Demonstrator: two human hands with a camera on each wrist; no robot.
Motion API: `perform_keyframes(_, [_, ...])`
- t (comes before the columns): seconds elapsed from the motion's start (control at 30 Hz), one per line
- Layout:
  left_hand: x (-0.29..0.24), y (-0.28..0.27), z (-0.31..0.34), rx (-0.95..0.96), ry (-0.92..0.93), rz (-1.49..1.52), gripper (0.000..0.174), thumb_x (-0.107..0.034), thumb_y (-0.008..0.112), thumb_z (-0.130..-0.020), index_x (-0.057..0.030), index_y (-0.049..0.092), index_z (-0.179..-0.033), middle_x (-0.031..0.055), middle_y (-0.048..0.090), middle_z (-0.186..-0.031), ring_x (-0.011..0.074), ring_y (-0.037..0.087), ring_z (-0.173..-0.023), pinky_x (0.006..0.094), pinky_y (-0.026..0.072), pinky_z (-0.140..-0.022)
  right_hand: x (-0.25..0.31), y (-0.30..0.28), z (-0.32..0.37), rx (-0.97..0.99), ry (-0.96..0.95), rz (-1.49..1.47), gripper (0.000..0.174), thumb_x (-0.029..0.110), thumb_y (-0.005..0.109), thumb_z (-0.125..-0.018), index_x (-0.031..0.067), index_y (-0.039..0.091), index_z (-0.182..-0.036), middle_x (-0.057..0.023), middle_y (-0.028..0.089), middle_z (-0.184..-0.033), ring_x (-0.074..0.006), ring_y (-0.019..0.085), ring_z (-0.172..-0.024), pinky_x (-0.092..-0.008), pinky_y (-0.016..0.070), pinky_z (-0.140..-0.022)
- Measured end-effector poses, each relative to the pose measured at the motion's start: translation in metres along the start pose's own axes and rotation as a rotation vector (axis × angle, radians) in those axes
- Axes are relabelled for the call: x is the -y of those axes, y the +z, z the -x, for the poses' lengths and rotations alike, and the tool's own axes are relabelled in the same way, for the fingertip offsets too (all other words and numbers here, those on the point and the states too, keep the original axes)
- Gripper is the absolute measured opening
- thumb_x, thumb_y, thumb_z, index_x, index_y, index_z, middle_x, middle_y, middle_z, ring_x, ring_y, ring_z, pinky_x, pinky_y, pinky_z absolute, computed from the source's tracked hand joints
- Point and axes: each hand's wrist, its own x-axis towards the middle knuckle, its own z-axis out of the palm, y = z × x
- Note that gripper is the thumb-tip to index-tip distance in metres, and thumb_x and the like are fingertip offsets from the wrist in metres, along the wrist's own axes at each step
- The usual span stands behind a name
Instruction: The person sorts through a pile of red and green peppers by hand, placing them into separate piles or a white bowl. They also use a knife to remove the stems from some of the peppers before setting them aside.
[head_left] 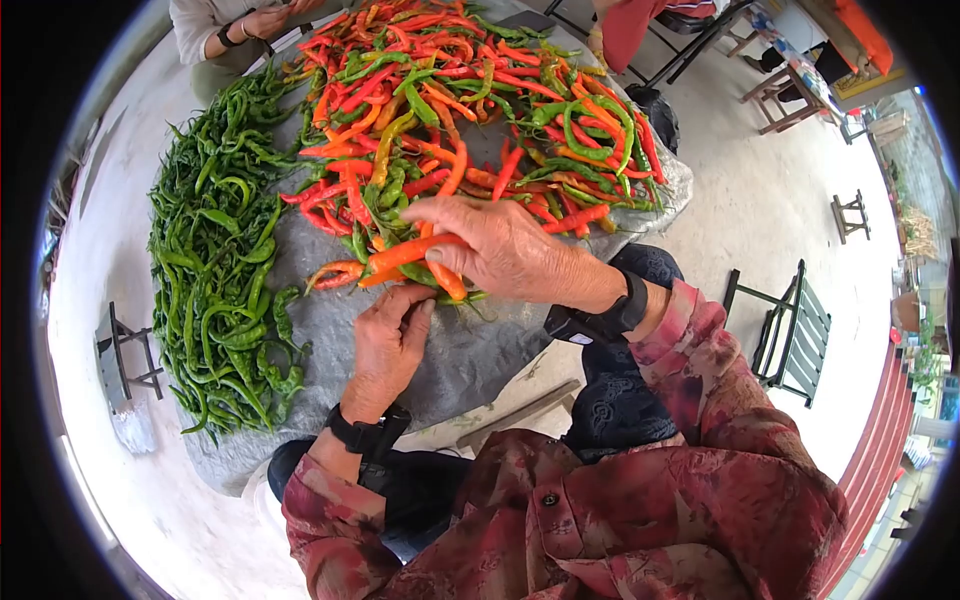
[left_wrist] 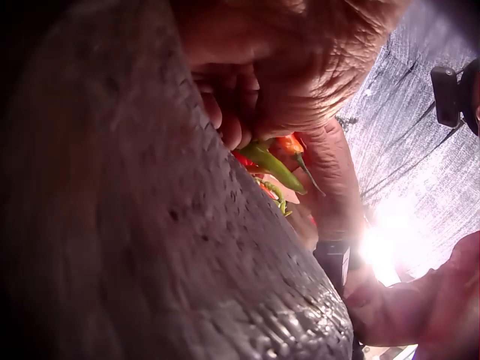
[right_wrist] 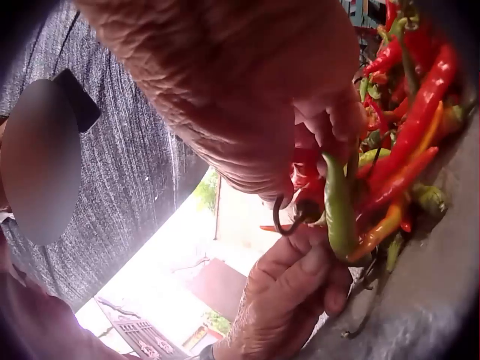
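Orange and red peppers [head_left: 412, 252] are gripped in the right hand [head_left: 505, 250], its thumb and fingers curled round them, tips pointing left. Just below, the left hand [head_left: 392, 340] pinches at the stem ends of this bunch with thumb and forefinger. In the right wrist view, a green pepper [right_wrist: 340, 214] stands between the right hand [right_wrist: 247, 97] above and the left hand [right_wrist: 289, 296] below. The left wrist view shows a green pepper [left_wrist: 271, 166] and an orange one [left_wrist: 289, 144] by the left hand [left_wrist: 292, 67]; its fingertips are partly hidden.
A heap of red, orange and green peppers [head_left: 500, 80] covers the far part of the grey sheet [head_left: 350, 350]. Green peppers [head_left: 225, 250] form a long pile at the left. Another person's hands [head_left: 268, 20] show at the top left; a folding chair [head_left: 795, 330] stands at the right.
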Motion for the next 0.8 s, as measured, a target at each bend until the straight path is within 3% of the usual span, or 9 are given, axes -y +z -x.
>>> perform_keyframes(0.13, [-0.002,-0.001,0.001,0.009,-0.023,-0.021,0.014,0.000,0.061,-0.081,-0.0027,0.060,-0.094,0.0112,0.062,-0.080,0.0217,0.059,-0.060,0.0302,0.0465,-0.055,-0.018,-0.029,-0.011,-0.330,-0.076,0.052,0.026,0.006,0.060,-0.085,0.0044,0.058,-0.111,-0.0066,0.064,-0.082,-0.0153,0.063,-0.076,-0.0292,0.0505,-0.065])
perform_keyframes(0.2, [-0.002,-0.001,0.001,0.015,-0.031,-0.002,0.014,0.000,0.060,-0.081,-0.0019,0.060,-0.095,0.0105,0.062,-0.081,0.0200,0.059,-0.062,0.0291,0.0465,-0.058,-0.027,-0.054,-0.009,-0.393,0.070,0.111,0.016,0.008,0.057,-0.085,0.0009,0.061,-0.100,-0.0134,0.063,-0.081,-0.0234,0.063,-0.068,-0.0326,0.0487,-0.059])
perform_keyframes(0.3, [0.001,0.000,0.001,0.023,-0.026,0.013,0.015,-0.001,0.060,-0.081,-0.0010,0.060,-0.096,0.0099,0.062,-0.081,0.0185,0.059,-0.064,0.0280,0.0465,-0.060,-0.046,-0.082,-0.002,-0.401,0.244,0.126,0.014,0.007,0.056,-0.085,0.0022,0.062,-0.097,-0.0125,0.064,-0.080,-0.0220,0.061,-0.068,-0.0308,0.0484,-0.062])
perform_keyframes(0.4, [0.003,0.002,0.002,0.015,-0.004,0.006,0.015,0.000,0.061,-0.081,-0.0007,0.060,-0.097,0.0098,0.062,-0.082,0.0183,0.059,-0.064,0.0279,0.0465,-0.060,-0.057,-0.091,0.006,-0.540,0.197,0.366,0.012,0.007,0.055,-0.086,0.0034,0.063,-0.094,-0.0120,0.063,-0.077,-0.0242,0.060,-0.063,-0.0312,0.0473,-0.059])
perform_keyframes(0.47, [0.003,0.002,0.001,0.013,0.019,0.007,0.016,0.000,0.060,-0.081,-0.0005,0.060,-0.097,0.0097,0.062,-0.081,0.0179,0.059,-0.064,0.0277,0.0465,-0.060,-0.059,-0.094,0.011,-0.531,0.235,0.446,0.012,0.008,0.057,-0.084,0.0028,0.063,-0.092,-0.0118,0.062,-0.079,-0.0283,0.059,-0.072,-0.0351,0.0476,-0.066])
perform_keyframes(0.53, [0.001,0.003,0.000,0.014,0.002,0.008,0.014,-0.001,0.060,-0.081,-0.0019,0.059,-0.095,0.0136,0.063,-0.083,0.0279,0.063,-0.071,0.0325,0.0489,-0.062,-0.063,-0.096,0.016,-0.425,0.188,0.951,0.011,0.010,0.058,-0.080,0.0034,0.064,-0.087,-0.0115,0.060,-0.084,-0.0304,0.056,-0.085,-0.0378,0.0458,-0.075])
perform_keyframes(0.67, [0.005,0.005,0.000,0.016,0.022,0.000,0.014,0.000,0.060,-0.081,-0.0018,0.059,-0.095,0.0137,0.063,-0.084,0.0286,0.064,-0.073,0.0330,0.0495,-0.063,-0.063,-0.078,0.007,-0.405,0.032,0.819,0.015,0.013,0.060,-0.077,0.0051,0.063,-0.089,-0.0109,0.059,-0.087,-0.0294,0.053,-0.092,-0.0394,0.0436,-0.082])
perform_keyframes(0.73, [0.001,0.003,0.000,0.045,-0.023,0.004,0.015,0.000,0.061,-0.081,-0.0017,0.059,-0.096,0.0139,0.064,-0.085,0.0293,0.064,-0.074,0.0332,0.0498,-0.064,-0.064,-0.058,0.006,-0.078,-0.005,0.509,0.030,0.013,0.064,-0.076,0.0037,0.060,-0.103,-0.0135,0.059,-0.093,-0.0320,0.053,-0.090,-0.0400,0.0438,-0.083])
perform_keyframes(0.8, [0.002,0.003,0.000,0.038,-0.007,0.004,0.015,0.000,0.061,-0.080,-0.0016,0.059,-0.095,0.0139,0.064,-0.085,0.0295,0.064,-0.074,0.0333,0.0500,-0.064,-0.066,-0.041,0.000,-0.012,0.015,0.604,0.031,0.017,0.066,-0.074,0.0036,0.060,-0.102,-0.0127,0.060,-0.091,-0.0313,0.054,-0.091,-0.0401,0.0452,-0.081])
